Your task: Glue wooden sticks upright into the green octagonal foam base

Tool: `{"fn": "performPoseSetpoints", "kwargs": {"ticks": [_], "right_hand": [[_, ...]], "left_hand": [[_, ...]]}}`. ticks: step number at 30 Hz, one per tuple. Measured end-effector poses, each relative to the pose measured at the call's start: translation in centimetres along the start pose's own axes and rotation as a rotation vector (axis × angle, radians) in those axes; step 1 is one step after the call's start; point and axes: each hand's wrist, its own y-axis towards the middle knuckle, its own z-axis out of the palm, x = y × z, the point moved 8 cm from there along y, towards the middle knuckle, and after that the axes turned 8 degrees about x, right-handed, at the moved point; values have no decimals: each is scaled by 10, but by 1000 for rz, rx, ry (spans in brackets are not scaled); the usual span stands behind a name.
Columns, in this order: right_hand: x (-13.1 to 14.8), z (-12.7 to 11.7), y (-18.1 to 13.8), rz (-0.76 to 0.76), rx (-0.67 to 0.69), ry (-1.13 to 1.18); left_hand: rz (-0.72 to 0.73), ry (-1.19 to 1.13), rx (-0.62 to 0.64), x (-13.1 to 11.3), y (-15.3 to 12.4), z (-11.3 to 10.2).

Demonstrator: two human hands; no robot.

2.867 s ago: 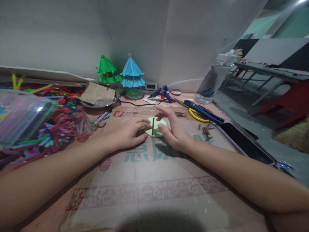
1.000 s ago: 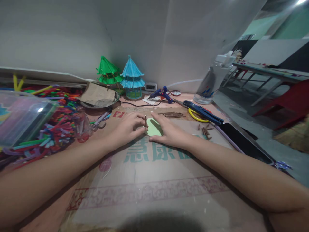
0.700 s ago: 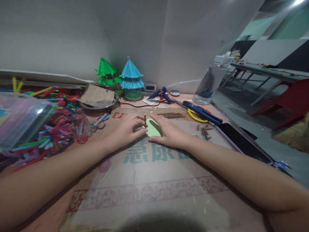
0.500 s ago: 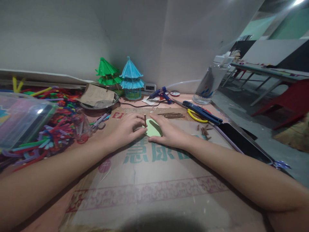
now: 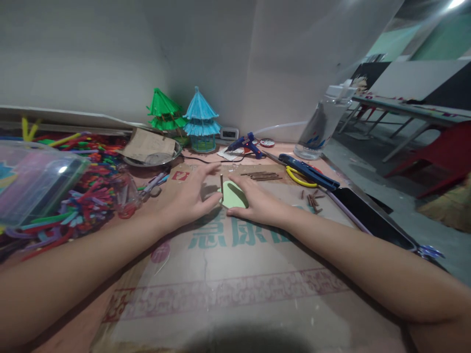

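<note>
A pale green paper piece (image 5: 234,197) lies on the cardboard mat (image 5: 235,279). A thin brown stick (image 5: 222,183) stands upright at its left edge. My left hand (image 5: 189,196) rests just left of the stick, fingers spread and stretched forward, thumb near the stick's base, holding nothing. My right hand (image 5: 259,202) lies flat, fingers together, pressing on the right edge of the green piece.
Behind the hands lie long brown sticks (image 5: 262,175), a blue glue gun (image 5: 246,142) and blue-yellow pliers (image 5: 307,172). Short stick bits (image 5: 312,200) and a dark phone (image 5: 371,215) lie to the right. Two paper pagodas (image 5: 200,117), a water bottle (image 5: 324,122) and coloured straws (image 5: 86,189) surround the mat.
My left hand pinched the upright stick until half a second ago; now its fingers have let go and spread forward. The stick stays standing. My right hand has not moved.
</note>
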Motion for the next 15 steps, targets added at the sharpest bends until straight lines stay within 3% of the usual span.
{"fn": "performPoseSetpoints", "kwargs": {"ticks": [2,5,15], "right_hand": [[-1,0,-1,4,-3,4],[-1,0,-1,-15,-17,16],[1,0,-1,-26,-22,7]], "left_hand": [[50,47,-65,-7,-2,-7],[113,72,-53,-14,-2,-8],[77,60,20,-15,0,-4]]}}
